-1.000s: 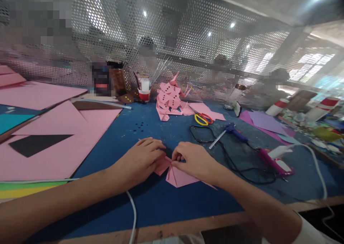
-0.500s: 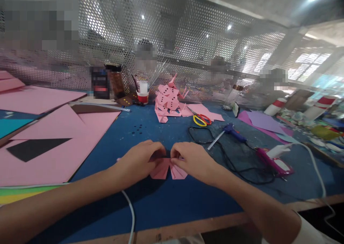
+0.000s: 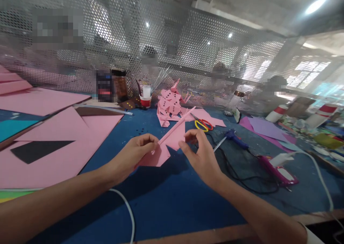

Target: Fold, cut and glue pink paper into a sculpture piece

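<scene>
A folded pink paper piece [image 3: 166, 143] is lifted a little above the blue table [image 3: 166, 197]. My left hand [image 3: 134, 154] pinches its left part, fingers closed on the paper. My right hand [image 3: 200, 154] is just right of it, thumb and forefinger curled at the paper's right edge; whether they grip it I cannot tell for sure. A long narrow fold of the piece points up and to the right.
Large pink sheets [image 3: 53, 143] lie at the left. A pile of pink folded pieces with black dots [image 3: 170, 104] stands at the back, with scissors [image 3: 202, 124], glue guns [image 3: 276, 163] and black cables at the right. A perforated metal screen [image 3: 188, 57] closes the back.
The pink piece was pressed flat on the table under both hands; now it is lifted and partly unfolded, with my left hand holding it and my right hand drawn slightly away.
</scene>
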A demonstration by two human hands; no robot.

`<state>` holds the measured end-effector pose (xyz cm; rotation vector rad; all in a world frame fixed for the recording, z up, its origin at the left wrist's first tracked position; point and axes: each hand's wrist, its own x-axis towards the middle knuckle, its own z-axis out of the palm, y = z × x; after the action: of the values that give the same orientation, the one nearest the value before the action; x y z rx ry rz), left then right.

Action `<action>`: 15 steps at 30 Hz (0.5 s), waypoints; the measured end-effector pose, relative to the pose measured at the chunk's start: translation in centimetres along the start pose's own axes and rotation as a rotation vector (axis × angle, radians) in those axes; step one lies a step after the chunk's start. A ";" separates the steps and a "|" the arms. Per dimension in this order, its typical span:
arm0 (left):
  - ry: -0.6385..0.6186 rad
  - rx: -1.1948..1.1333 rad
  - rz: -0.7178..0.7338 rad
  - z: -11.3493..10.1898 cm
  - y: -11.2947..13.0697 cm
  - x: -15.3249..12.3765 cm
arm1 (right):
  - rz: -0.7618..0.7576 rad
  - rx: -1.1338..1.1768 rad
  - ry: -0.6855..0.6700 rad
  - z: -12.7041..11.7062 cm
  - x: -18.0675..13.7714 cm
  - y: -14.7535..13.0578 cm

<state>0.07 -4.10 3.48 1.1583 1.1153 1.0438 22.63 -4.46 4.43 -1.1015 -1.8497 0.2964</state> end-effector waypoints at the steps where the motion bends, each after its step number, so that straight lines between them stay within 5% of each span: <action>1: 0.008 -0.048 -0.025 0.1 -0.1 -0.1 | 0.033 0.040 -0.021 0.2 0.0 0.1; 15: -0.136 -0.222 -0.151 0.9 0.5 -1.5 | -0.029 0.173 -0.145 0.7 -0.2 0.1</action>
<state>0.74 -5.63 4.22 0.9389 0.9394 0.9316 22.16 -4.42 3.84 -0.9550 -1.9254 0.5216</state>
